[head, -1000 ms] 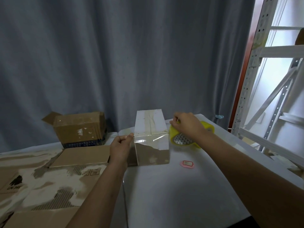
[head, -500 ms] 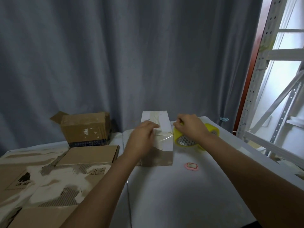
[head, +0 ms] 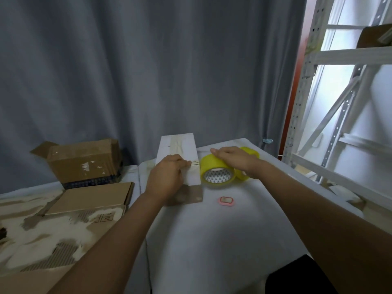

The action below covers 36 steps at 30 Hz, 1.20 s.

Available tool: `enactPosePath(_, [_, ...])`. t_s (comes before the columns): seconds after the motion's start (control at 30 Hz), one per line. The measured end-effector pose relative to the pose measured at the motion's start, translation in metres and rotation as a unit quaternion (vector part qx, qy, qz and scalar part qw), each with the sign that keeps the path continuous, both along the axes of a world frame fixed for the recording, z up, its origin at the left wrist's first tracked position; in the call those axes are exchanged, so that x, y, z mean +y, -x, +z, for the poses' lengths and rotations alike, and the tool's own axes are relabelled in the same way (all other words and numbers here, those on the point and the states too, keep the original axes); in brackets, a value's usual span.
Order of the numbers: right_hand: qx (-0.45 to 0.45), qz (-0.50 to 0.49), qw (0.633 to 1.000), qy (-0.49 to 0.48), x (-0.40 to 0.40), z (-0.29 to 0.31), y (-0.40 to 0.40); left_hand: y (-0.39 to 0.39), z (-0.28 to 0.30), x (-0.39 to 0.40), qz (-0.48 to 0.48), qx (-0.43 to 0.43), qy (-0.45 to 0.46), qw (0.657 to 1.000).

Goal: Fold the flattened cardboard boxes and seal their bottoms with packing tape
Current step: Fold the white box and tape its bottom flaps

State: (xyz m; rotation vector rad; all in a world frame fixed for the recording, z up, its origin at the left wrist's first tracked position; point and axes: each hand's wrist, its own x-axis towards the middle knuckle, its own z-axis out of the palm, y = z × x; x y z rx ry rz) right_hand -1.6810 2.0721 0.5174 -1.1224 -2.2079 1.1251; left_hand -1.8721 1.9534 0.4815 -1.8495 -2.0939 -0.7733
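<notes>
— At the middle of the frame, what stands on the table (head: 222, 240)?

— One folded box (head: 180, 153) with white top and a tape strip along the seam. It stands upright on the white cloth, close to the far edge.

— And the left hand (head: 166, 177)?

— It lies on the near top corner of the box. The fingers are bent over the edge and press on the tape there. I cannot tell if they pinch something.

— Where is the right hand (head: 233, 159)?

— Just right of the box, on top of a yellow tape roll (head: 217, 171). The fingers are quite straight and rest flat on the roll; they do not close around it. The roll stands on its edge, tilted, its hole turned to the camera, and it is just beside the box.

— Is it one roll only?

— No, a second roll (head: 251, 152) shows behind the right wrist, mostly hidden.

— What else is near?

— A small pink thing (head: 226, 200) lies on the cloth, in front of the roll, apart from it. At the left of the frame an open brown box (head: 84, 162) stands by the curtain (head: 148, 71), and flat cardboard (head: 89, 198) lies in front of it, on more torn cardboard at lower left. At the right side is a metal shelf (head: 339, 102).
</notes>
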Motion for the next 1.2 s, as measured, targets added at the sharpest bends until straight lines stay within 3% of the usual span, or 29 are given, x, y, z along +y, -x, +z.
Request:
enactPosePath(0.07, [0.005,-0.002,0.998,0.056,0.0,0.0,-0.007,0.0,0.001,0.0,0.0,-0.008,-0.002,1.0])
enactPosePath(0.2, [0.109,-0.001,0.974,0.201,0.002,-0.016,-0.022,-0.002,-0.001,0.001,0.011,-0.008,-0.004,1.0])
enactPosePath(0.3, [0.184,-0.001,0.966,0.184,0.002,-0.023,-0.025,-0.005,-0.002,0.001,0.019,-0.016,-0.013,1.0])
enactPosePath(0.47, [0.233,-0.011,0.967,0.105,0.001,-0.024,-0.017,-0.006,-0.005,-0.001,0.023,-0.021,-0.03,0.999])
enactPosePath(0.57, [0.207,-0.005,0.975,0.077,0.001,-0.018,-0.016,-0.004,-0.004,-0.002,0.019,-0.02,-0.033,0.999])
enactPosePath(0.7, [0.125,-0.053,0.99,-0.039,0.008,-0.019,-0.016,-0.006,-0.004,-0.003,0.034,-0.022,-0.024,0.999])
enactPosePath(0.83, [0.087,-0.051,0.991,-0.09,0.006,-0.016,-0.015,-0.005,-0.005,-0.004,0.031,-0.021,-0.022,0.999])
enactPosePath(0.93, [0.012,-0.046,0.983,-0.18,0.011,-0.011,-0.019,-0.003,-0.004,-0.006,0.024,-0.018,-0.02,0.999])
enactPosePath(1.2, [-0.004,-0.039,0.986,-0.16,0.017,-0.006,-0.03,-0.001,0.008,0.005,0.012,-0.012,0.005,1.0])
